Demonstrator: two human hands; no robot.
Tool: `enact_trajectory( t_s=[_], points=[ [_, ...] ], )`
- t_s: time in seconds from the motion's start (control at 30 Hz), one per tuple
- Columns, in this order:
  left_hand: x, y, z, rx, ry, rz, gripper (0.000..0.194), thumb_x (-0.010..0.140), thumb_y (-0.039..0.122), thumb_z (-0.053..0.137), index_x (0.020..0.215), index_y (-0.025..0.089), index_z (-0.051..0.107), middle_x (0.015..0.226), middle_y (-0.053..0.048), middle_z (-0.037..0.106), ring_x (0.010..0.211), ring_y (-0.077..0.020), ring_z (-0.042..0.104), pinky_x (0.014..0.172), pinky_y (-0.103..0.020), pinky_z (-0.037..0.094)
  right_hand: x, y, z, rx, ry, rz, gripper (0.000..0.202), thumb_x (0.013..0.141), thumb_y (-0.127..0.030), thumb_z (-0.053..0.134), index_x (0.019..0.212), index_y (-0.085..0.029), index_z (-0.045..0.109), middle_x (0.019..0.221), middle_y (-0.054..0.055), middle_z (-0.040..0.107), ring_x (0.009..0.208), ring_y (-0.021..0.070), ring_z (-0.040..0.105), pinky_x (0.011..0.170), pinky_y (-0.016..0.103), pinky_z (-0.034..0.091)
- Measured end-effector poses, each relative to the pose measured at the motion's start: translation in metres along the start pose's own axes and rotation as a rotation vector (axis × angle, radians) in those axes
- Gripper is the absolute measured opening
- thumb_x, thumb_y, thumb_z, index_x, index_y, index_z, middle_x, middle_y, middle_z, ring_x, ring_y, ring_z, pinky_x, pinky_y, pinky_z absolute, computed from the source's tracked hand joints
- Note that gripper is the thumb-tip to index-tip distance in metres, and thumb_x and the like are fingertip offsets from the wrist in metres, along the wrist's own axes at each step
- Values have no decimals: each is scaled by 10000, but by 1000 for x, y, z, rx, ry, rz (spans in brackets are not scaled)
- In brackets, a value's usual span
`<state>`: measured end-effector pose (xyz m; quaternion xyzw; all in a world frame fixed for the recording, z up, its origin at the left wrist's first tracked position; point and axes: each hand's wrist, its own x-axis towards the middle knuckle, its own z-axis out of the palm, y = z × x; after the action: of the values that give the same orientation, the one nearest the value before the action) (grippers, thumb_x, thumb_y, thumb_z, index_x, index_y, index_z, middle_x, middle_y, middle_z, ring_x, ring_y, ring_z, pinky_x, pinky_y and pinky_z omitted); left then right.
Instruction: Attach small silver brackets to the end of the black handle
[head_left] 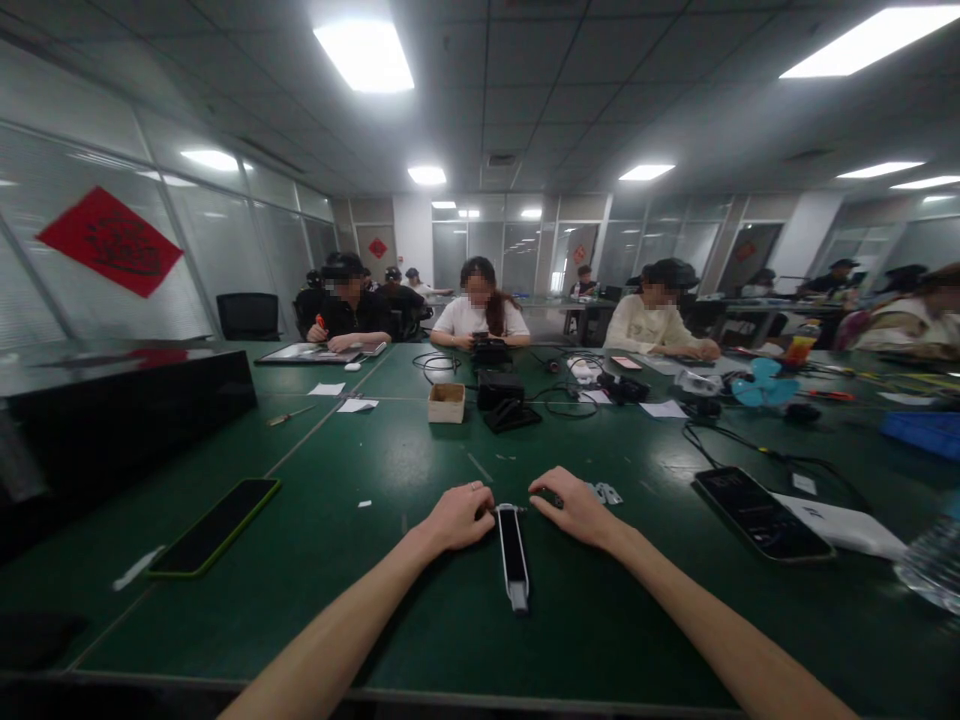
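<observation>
Between my hands, a narrow black device with a pale frame (514, 555) lies lengthwise on the green table, its grey end towards me. A thin crosspiece shows at its far end. My left hand (459, 517) rests on the table with curled fingers, the thumb and fingertips closed at the left side of that far end. Just to the right, my right hand (574, 507) holds nothing; its thumb and index finger are apart, close to the crosspiece. Small grey metal parts (609, 493) lie beside my right hand, partly hidden by it.
A green-edged phone (217, 528) lies on the left, another phone (761, 512) on the right beside a clear bottle (934, 565). Ahead stand a small open box (447, 404) and black equipment (501, 390) with cables. Several people sit across the table. A black panel (135, 425) stands far left.
</observation>
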<state>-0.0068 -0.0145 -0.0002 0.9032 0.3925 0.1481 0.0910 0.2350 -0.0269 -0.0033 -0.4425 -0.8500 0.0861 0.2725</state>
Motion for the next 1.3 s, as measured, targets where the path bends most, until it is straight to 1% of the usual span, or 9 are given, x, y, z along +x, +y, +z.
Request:
enact_trajectory(
  t_s=[0.13, 0.3, 0.4, 0.53, 0.73, 0.9, 1.03, 1.17, 1.3],
  points=[
    [0, 0, 0, 9, -14, -19, 132, 808, 210, 472, 868, 172, 583, 857, -31, 583, 762, -154, 554, 682, -247, 425, -2, 14, -17, -77, -26, 28, 205, 876, -289, 475, 943, -185, 638, 933, 66, 640, 882, 187, 548, 811, 349, 447],
    [-1, -1, 0, -8, -24, -20, 132, 810, 218, 469, 869, 169, 577, 868, -29, 580, 749, -147, 550, 667, -242, 423, -7, 24, -36, -110, -166, 75, 172, 820, -266, 512, 856, -205, 669, 878, 51, 644, 847, 193, 545, 789, 345, 436],
    [-1, -1, -1, -23, -21, -13, 132, 812, 223, 468, 865, 168, 576, 862, -26, 578, 737, -146, 547, 653, -244, 421, -12, 27, -41, -74, -245, 94, 126, 760, -287, 588, 818, -228, 683, 855, 35, 632, 841, 200, 538, 791, 349, 426],
    [-1, -2, 0, -26, -11, -7, 125, 814, 225, 475, 863, 171, 576, 854, -21, 576, 735, -144, 545, 648, -241, 418, -16, 33, -39, -6, -289, 139, 154, 715, -341, 643, 826, -252, 702, 907, 34, 604, 875, 210, 521, 788, 348, 424],
    [-1, -3, 2, -13, -2, 5, 123, 814, 224, 480, 867, 175, 579, 851, -21, 578, 749, -151, 549, 667, -242, 422, -14, 40, -32, 11, -280, 129, 135, 712, -354, 646, 763, -245, 707, 871, 32, 605, 856, 203, 522, 803, 346, 407],
    [0, -3, 2, -6, 7, 5, 118, 795, 199, 483, 856, 169, 580, 847, -24, 582, 756, -152, 550, 679, -242, 423, -10, 25, -34, -95, -315, 140, 78, 709, -247, 609, 704, -228, 684, 799, 29, 620, 814, 201, 538, 782, 337, 383],
    [0, -4, 2, -16, 2, 5, 118, 809, 216, 483, 859, 170, 579, 846, -23, 578, 747, -148, 547, 668, -240, 423, -11, 19, -35, -140, -311, 192, 60, 696, -220, 593, 686, -215, 651, 788, 31, 612, 785, 201, 536, 749, 329, 387],
    [0, -2, 1, -10, 1, -3, 121, 815, 218, 481, 863, 167, 581, 846, -25, 578, 743, -147, 548, 675, -243, 429, -11, 19, -29, -122, -237, 202, 67, 732, -246, 568, 732, -209, 624, 819, 37, 589, 745, 184, 524, 676, 307, 409],
    [-1, 1, -1, -5, 6, -10, 123, 821, 225, 475, 859, 171, 579, 855, -25, 578, 749, -151, 550, 661, -246, 434, -7, 10, -14, -35, -123, 149, 65, 790, -240, 533, 789, -200, 585, 841, 31, 571, 742, 163, 526, 669, 296, 439]
  ],
)
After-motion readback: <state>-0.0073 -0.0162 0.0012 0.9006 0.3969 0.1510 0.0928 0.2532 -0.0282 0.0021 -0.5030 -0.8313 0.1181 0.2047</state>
